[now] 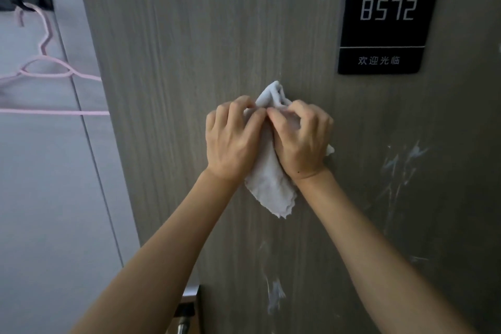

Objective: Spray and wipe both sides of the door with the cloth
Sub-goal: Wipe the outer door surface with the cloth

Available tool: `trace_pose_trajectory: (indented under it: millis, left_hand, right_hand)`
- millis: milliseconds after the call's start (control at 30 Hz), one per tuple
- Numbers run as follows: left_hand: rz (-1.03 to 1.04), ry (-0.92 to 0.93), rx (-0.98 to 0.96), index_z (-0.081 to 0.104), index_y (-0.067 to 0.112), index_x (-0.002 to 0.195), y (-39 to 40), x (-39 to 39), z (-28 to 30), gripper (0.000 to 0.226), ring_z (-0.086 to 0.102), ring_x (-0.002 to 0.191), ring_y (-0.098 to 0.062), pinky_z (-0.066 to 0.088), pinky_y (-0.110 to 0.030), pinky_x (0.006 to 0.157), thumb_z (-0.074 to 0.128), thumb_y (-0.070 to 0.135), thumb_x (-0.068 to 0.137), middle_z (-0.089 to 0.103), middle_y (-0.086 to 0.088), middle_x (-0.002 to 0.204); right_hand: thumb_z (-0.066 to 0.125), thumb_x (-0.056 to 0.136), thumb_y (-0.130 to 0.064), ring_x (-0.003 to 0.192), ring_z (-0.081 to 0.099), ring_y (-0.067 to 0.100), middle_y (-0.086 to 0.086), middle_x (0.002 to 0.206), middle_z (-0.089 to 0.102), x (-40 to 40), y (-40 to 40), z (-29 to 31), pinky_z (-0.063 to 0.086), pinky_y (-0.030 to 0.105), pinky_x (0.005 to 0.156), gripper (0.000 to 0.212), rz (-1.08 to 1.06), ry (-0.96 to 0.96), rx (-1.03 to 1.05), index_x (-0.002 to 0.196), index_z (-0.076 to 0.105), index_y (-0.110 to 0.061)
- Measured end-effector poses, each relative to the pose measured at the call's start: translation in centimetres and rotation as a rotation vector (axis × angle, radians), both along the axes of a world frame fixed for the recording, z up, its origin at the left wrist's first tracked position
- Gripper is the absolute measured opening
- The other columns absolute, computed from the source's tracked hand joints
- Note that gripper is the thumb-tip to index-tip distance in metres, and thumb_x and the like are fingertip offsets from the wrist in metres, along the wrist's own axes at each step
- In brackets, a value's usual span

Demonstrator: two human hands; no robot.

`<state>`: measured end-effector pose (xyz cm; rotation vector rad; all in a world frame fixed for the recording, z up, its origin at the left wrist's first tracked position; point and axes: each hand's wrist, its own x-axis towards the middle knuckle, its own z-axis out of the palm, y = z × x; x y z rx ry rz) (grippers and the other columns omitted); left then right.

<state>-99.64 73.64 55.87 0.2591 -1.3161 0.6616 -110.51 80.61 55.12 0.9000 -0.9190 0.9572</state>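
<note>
A grey wood-grain door fills most of the head view. A white cloth hangs bunched in front of its middle. My left hand and my right hand are side by side and both pinch the cloth near its top, fingers curled round its folds. One corner of the cloth sticks up above my fingers, and its frayed lower end hangs below my wrists. White streaks mark the door at the right, and more streaks lie lower down. No spray bottle is in view.
A black number plate reading 8572 is fixed to the door at the upper right. Left of the door's edge, a pink clothes hanger hangs from a black hook on a pale wall. A metal lock part shows at the door's edge below.
</note>
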Motion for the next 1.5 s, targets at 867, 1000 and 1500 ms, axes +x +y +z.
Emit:
trace_pose_trajectory:
  millis: [867, 1000, 1500]
  left_hand:
    - [-0.002, -0.303, 0.019, 0.062, 0.015, 0.117, -2.0, 5.2, 1.0, 0.022, 0.052, 0.102, -0.025, 0.035, -0.036, 0.084, 0.051, 0.019, 0.098, 0.065, -0.005, 0.119]
    - [0.124, -0.341, 0.145, 0.045, 0.014, 0.142, -4.5, 8.4, 1.8, 0.05, 0.03, 0.137, -0.036, 0.018, -0.05, 0.114, 0.038, 0.042, 0.101, 0.038, -0.023, 0.148]
    - [0.201, -0.497, 0.296, 0.018, 0.018, 0.154, -7.4, 10.5, 1.7, 0.066, 0.006, 0.148, -0.035, 0.001, -0.052, 0.119, 0.011, 0.056, 0.1, 0.011, -0.02, 0.16]
  right_hand:
    - [0.048, 0.077, -0.081, 0.147, 0.018, 0.036, 0.024, 0.158, 0.022, 1.8, 0.1, -2.2, 0.011, 0.058, 0.119, 0.095, -0.148, -0.208, 0.562, 0.152, 0.027, -0.026]
    - [0.046, 0.078, -0.084, 0.148, 0.013, 0.041, 0.029, 0.158, 0.014, 1.7, -0.5, -1.1, 0.003, 0.061, 0.116, 0.097, -0.218, -0.181, 0.559, 0.153, 0.026, -0.026]
    - [0.04, 0.084, -0.08, 0.147, 0.016, 0.043, 0.03, 0.157, 0.019, 3.7, -2.5, 4.4, 0.01, 0.061, 0.117, 0.087, -0.186, -0.28, 0.424, 0.153, 0.031, -0.027]
